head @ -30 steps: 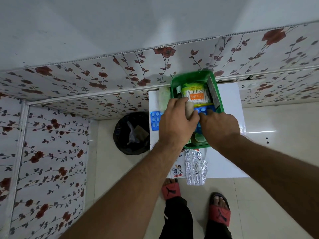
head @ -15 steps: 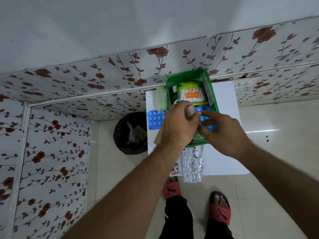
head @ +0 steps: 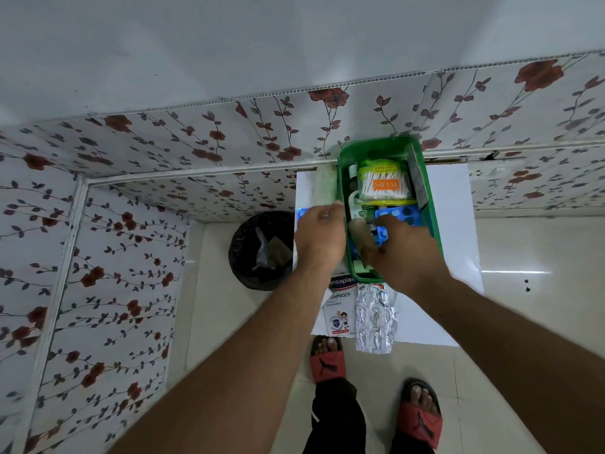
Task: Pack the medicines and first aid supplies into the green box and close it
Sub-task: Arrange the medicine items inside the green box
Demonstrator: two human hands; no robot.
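Small white table (head: 451, 231) against floral wall panels, black bin (head: 262, 250) beside it. Green box (head: 429, 204) sits open on it; left hand (head: 322, 237) grips its rim, right hand (head: 406, 253) reaches inside, grip hidden.
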